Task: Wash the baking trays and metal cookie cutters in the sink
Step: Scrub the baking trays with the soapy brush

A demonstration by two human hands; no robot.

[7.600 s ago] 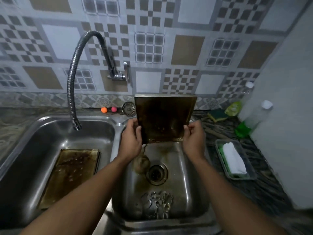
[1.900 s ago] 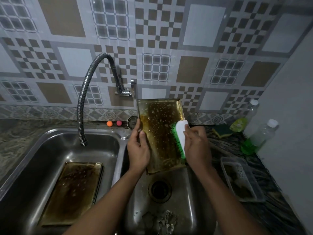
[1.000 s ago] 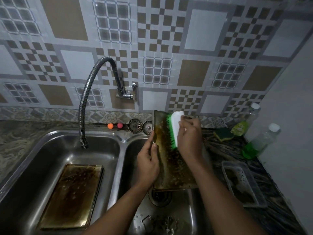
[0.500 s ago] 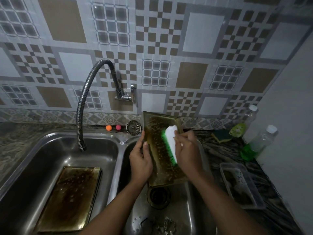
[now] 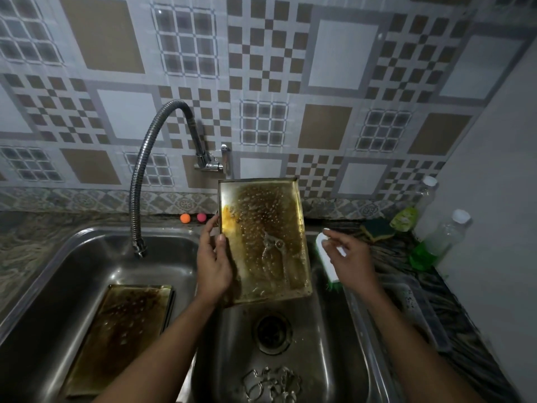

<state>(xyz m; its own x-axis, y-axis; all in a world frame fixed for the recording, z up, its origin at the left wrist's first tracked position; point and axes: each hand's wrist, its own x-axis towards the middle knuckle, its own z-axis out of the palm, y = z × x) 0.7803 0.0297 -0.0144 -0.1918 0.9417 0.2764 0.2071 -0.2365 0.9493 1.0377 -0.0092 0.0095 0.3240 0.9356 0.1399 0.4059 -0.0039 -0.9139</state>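
Brush (image 5: pixel 327 258) lifted off tray (image 5: pixel 263 239) | left hand (image 5: pixel 213 266) grips tray edge | right hand (image 5: pixel 352 260) holds brush

My feed is dim and greyish overall. The brightest spot is a warm glare on the upper left corner of the baking tray (image 5: pixel 263 239), whose wet surface glints. Above the tray, the tiled wall (image 5: pixel 343 53) takes soft, even light. Below it, the sink (image 5: pixel 334 330) sits in deep shadow with dull steel highlights. Right of the tray, the counter (image 5: pixel 392 257) is murky, and the right hand (image 5: pixel 348 263) and its brush (image 5: pixel 327 257) look slightly soft. Far from the tray, tile lines bow and detail smears.
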